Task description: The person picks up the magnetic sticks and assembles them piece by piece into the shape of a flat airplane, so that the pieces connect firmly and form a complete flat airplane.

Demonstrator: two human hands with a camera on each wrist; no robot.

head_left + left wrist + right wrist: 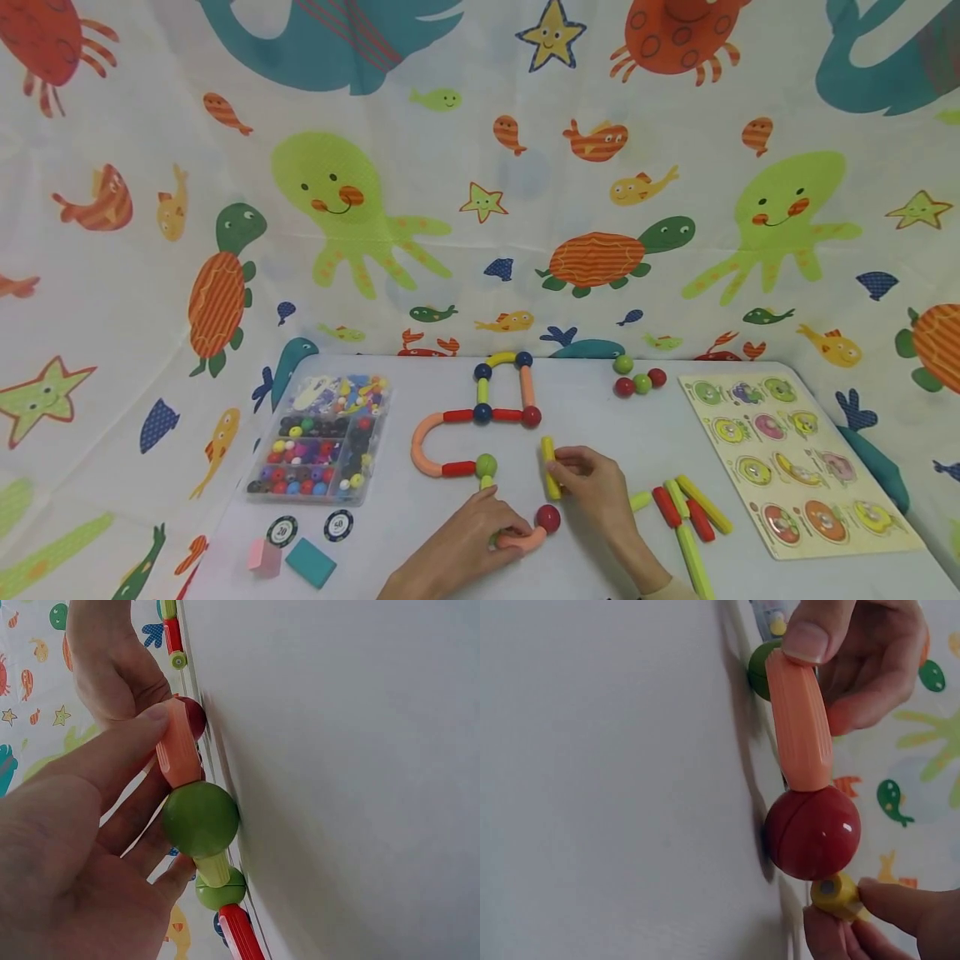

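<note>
My left hand (468, 537) grips a curved orange piece (525, 542), its thumb on the piece in the left wrist view. A red ball (547, 518) sits at one end of this piece and a green ball (201, 819) at the other. From that green ball a short light-green stick (212, 870) leads to another green ball (486, 465), part of a shape of sticks and balls. Between thumb and fingers, my right hand (596, 487) pinches a yellow stick (551, 468). Its end is close by the red ball; whether they touch I cannot tell.
Several loose sticks (690, 546) lie right of my right hand. Four-ball cluster aside, loose balls (624, 387) sit at the back. A fruit puzzle board (750, 508) lies right; a bead box (307, 500), two round chips (282, 531) and blocks (311, 563) lie left.
</note>
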